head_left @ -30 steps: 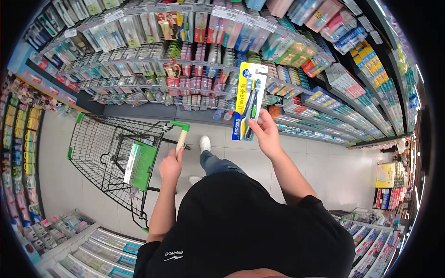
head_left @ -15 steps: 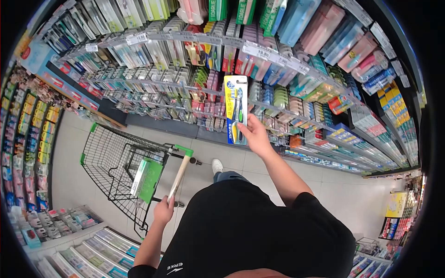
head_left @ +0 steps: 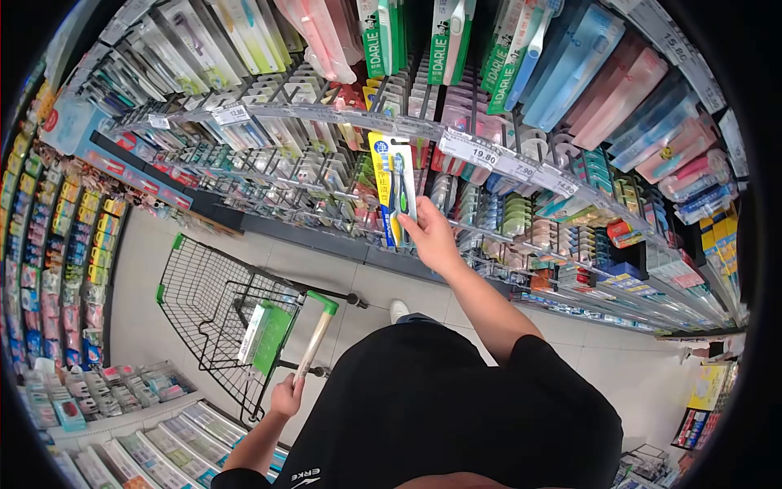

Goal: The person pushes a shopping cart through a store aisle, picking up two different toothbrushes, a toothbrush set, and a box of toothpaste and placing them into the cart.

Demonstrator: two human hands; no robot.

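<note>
A blister pack of toothbrushes (head_left: 394,183), yellow and blue with dark and green handles showing, is held upright by my right hand (head_left: 433,236) in front of the shelf rack. My thumb lies across its lower front, and the fingers behind it are partly hidden. My left hand (head_left: 287,395) is wrapped round the pale handlebar (head_left: 314,346) of a black wire shopping cart (head_left: 212,297) with green corners. Inside the cart's rear part is a green panel (head_left: 275,338).
Hooked toothbrush packs, green DARLIE packs (head_left: 448,49) among them, fill the rack ahead above a price rail (head_left: 489,157). Another product shelf (head_left: 61,277) stands at the left. Low display bins (head_left: 155,448) are at the lower left. Grey tiled floor (head_left: 562,359) lies around my feet.
The toothbrush pack and my right hand have shifted slightly left relative to my view. The rack appears closer and larger. My left hand still grips the handlebar.
</note>
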